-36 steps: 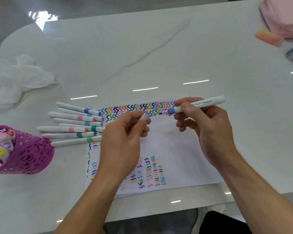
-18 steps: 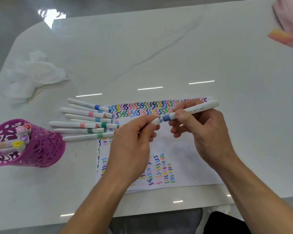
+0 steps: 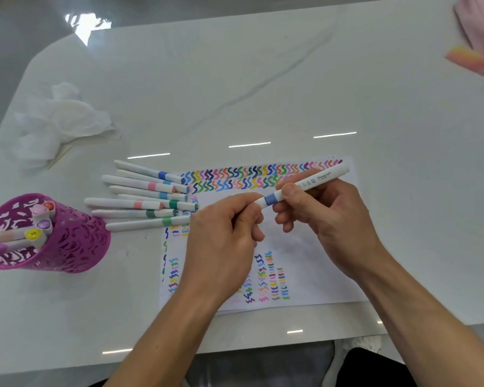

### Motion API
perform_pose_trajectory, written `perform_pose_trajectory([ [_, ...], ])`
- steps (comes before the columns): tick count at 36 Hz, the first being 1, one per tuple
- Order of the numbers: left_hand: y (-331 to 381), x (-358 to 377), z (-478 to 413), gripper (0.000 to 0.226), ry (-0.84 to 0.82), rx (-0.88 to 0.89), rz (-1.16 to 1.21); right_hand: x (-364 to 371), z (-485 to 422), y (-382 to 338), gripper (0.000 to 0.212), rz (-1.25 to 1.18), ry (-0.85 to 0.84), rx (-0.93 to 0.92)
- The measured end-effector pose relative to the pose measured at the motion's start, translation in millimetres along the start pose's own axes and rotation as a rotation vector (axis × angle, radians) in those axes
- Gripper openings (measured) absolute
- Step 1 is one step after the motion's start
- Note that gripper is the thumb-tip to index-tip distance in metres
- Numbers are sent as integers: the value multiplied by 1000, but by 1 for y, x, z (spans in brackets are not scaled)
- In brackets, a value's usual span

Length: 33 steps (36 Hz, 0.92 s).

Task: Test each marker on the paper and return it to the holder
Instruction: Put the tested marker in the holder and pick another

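Purple holder [image 3: 76,247] stands at far left on the table [image 3: 263,79], some markers inside. Loose markers [image 3: 140,203] lie between it and the paper [image 3: 305,247]. Left hand [image 3: 221,241], fingers curled, pinches the cap end of a blue-banded marker [image 3: 305,185]. Right hand [image 3: 333,219] grips its barrel, holding it above the paper.

text: marker [image 3: 313,182] barrel print | legibility: too blurred to read

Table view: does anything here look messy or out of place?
Several markers lie loose just left of the paper, not in the purple holder, and a crumpled white tissue sits further back.
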<state>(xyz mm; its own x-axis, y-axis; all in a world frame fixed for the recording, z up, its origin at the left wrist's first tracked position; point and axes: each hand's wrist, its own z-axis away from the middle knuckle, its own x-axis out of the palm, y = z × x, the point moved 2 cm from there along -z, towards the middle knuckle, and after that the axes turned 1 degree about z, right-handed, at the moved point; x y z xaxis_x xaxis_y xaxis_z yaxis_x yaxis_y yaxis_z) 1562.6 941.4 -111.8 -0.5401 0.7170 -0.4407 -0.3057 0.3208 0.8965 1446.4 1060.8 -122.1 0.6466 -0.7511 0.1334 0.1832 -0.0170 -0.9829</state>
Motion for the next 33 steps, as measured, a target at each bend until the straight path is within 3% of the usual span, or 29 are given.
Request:
perform_pose_trajectory([
  [12,2,-6,4,18,45,13,-35,1,0,11,25,-30,-68,93],
  [17,8,-20,3,9,180,28,94,7,-2,13,33,102,-14,105],
  [22,16,-38,6,3,325,151,103,12,-1,18,34,191,33,88],
  [26,22,-52,12,9,438,277,59,9,2,18,16,406,125,-62],
  [33,25,-78,24,12,571,523,-180,23,12,15,20,687,100,-326],
])
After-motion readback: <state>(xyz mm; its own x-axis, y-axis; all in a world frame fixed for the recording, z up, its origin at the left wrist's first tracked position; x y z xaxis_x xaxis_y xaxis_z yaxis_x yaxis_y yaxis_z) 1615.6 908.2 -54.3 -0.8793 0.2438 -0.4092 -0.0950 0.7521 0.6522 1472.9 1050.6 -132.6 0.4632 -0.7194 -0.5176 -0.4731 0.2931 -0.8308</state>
